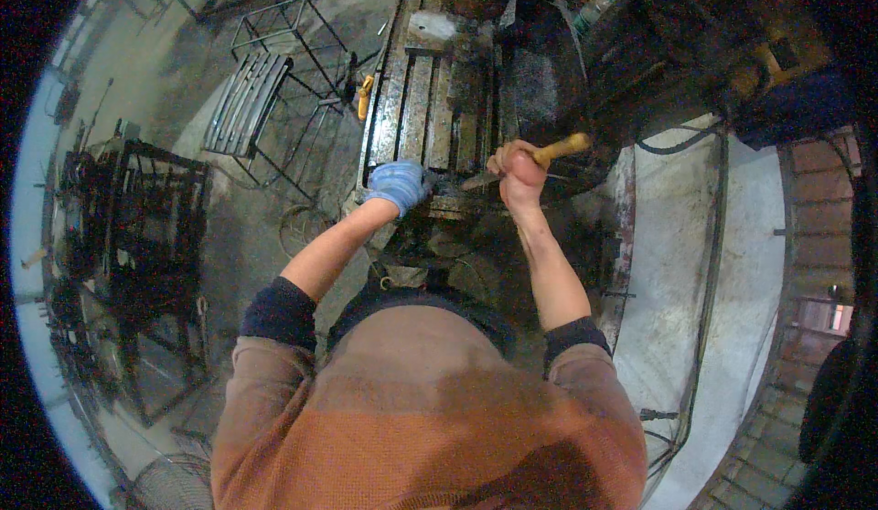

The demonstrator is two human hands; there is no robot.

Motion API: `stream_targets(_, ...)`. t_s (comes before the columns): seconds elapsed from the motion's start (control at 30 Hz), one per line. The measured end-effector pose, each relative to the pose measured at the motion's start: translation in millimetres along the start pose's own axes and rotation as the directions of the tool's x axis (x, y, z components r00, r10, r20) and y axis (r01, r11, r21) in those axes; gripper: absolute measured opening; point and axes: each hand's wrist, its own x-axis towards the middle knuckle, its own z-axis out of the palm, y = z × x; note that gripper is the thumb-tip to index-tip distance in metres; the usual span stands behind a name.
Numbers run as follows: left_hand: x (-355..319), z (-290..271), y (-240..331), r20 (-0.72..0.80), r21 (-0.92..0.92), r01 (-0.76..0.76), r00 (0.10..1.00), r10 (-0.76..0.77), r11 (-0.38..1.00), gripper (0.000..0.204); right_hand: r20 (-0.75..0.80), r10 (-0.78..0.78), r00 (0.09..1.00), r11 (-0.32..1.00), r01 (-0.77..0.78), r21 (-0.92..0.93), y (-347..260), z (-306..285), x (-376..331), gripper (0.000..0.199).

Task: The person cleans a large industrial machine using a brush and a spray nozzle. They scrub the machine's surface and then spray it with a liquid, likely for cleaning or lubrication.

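My left hand (pixel 397 186), in a blue glove, rests curled at the near end of a slotted metal machine table (pixel 391 107). A small dark piece lies by its fingers, too dim to make out. My bare right hand (pixel 521 173) is closed around a file (pixel 567 148) with a yellow wooden handle. The handle sticks out to the right of the fist. From its other side the narrow blade points left toward the gloved hand, its tip near the dark piece. Whether the blade touches that piece I cannot tell.
Left of the machine table stand a metal slatted stool (pixel 245 106) and a thin metal frame (pixel 283 30). A yellow-handled tool (pixel 365 96) sits at the table's left edge. Dark racking (pixel 137 236) stands far left. Dark machine parts rise at right, beside a whitish panel (pixel 677 236).
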Motion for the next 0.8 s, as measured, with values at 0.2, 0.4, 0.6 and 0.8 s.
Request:
stream_targets(0.2, 0, 6, 1, -0.04, 0.02, -0.028, 0.999, 0.029, 0.999, 0.036, -0.048, 0.001, 0.999, 1.0, -0.002, -0.011, -18, -16, -4, 0.011)
stream_targets(0.4, -2, 3, 9, -0.017, 0.083, -0.056, 0.998, 0.057, 0.995, 0.037, -0.277, 0.075, 0.958, 0.979, -0.017, 0.205, -30, -18, -15, 0.024)
stream_targets(0.6, -4, -4, 15, 0.017, 0.058, -0.047, 0.999, 0.046, 0.997, 0.044, -0.411, 0.099, 0.906, 0.941, 0.05, 0.336, -1, -16, -27, 0.029)
stream_targets(0.8, -4, -4, 13, 0.052, 0.066, -0.032, 0.998, 0.029, 0.997, 0.044, -0.351, 0.155, 0.923, 0.922, -0.008, 0.386, -14, -13, -19, 0.03)
